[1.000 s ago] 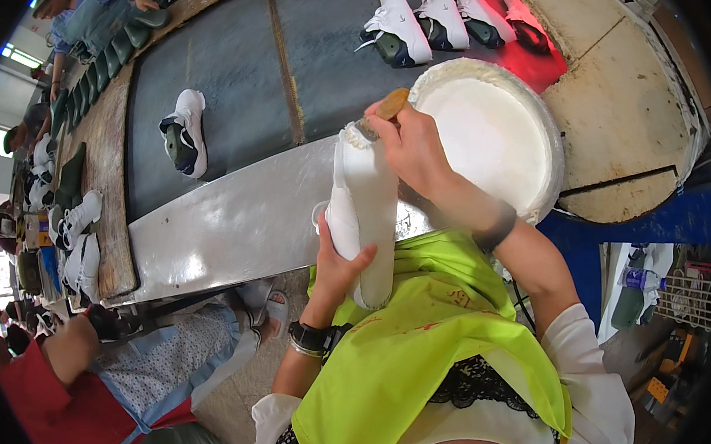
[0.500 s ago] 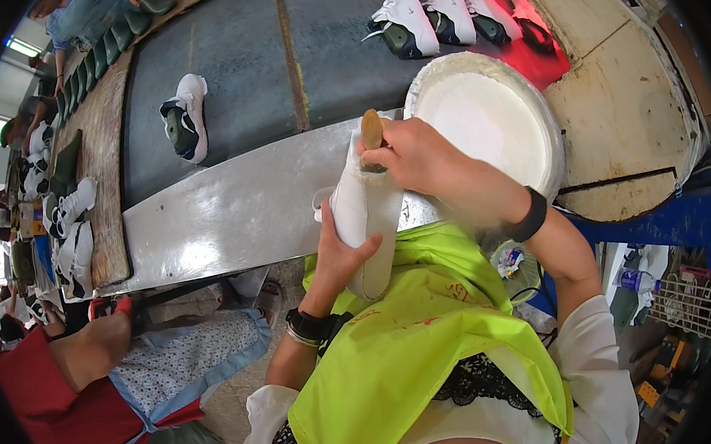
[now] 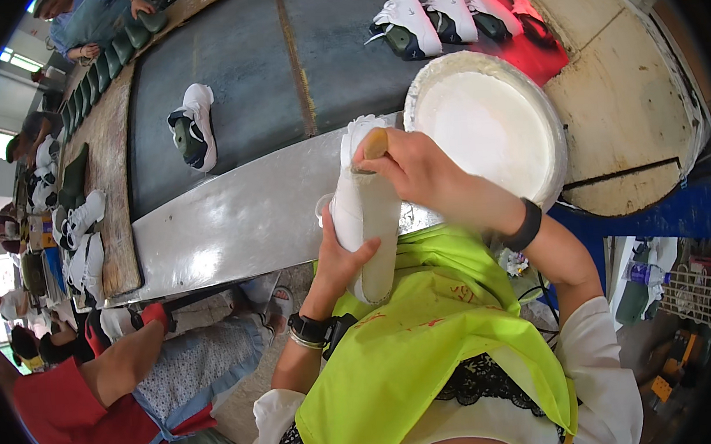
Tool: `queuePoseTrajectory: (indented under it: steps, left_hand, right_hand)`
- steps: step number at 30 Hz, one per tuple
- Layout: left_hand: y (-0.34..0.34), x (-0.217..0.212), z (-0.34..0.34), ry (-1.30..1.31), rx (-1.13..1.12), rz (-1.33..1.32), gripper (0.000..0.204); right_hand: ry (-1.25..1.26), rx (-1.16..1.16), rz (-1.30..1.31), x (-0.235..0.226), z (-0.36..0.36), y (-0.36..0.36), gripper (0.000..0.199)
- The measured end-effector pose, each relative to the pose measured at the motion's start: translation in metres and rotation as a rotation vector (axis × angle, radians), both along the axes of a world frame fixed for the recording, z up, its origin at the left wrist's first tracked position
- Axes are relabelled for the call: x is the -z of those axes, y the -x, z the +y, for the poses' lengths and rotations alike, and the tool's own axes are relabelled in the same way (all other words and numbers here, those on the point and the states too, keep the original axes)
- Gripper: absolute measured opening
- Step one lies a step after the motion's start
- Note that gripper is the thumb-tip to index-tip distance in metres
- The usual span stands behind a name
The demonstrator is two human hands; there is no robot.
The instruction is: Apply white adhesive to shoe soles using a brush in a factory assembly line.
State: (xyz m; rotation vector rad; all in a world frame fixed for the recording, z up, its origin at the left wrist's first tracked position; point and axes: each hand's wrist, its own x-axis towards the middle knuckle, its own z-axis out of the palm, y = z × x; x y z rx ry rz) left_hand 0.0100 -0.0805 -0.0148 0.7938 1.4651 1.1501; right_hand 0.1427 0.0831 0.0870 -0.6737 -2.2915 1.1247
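My left hand (image 3: 343, 252) grips a white shoe (image 3: 364, 209) from below, fingers (image 3: 366, 254) wrapped round its side, sole turned up toward me, held above the near edge of the metal table (image 3: 232, 222) and just over my yellow-green apron (image 3: 430, 340). My right hand (image 3: 418, 168) is closed on a brush with a tan wooden handle (image 3: 375, 144), fingers pinched round it, the handle end pressed against the toe end of the sole; the bristles are hidden by the hand. Just beside the right hand, to the right, stands a round white bowl (image 3: 546, 118) filled with white paste. A black band (image 3: 525, 225) circles my right wrist and a dark watch (image 3: 309, 328) my left. Farther off, on the dark belt (image 3: 263, 80), one white and green shoe (image 3: 192, 128) lies alone, and three more shoes (image 3: 440, 14) lie together at the far end. A person in a red top (image 3: 72, 415) sits at my left, forearm extended toward the table.
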Motion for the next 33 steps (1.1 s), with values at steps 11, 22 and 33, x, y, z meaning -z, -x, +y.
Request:
queuePoseTrajectory:
  steps: [11,22,33]
  left_hand:
    - [-0.001,0.009,0.002,-0.037,0.034,0.060,0.092]
    - [0.022,-0.017,-0.009,-0.086,0.093,-0.197,0.087]
    - [0.043,0.012,-0.036,0.057,-0.015,-0.493,0.076]
  right_hand:
    - [-0.115,-0.039,-0.061,0.004,0.010,0.007,0.018]
    - [-0.036,0.176,0.059,0.019,0.024,0.005,0.017]
    - [0.156,0.184,0.104,0.011,0.016,0.039,0.028]
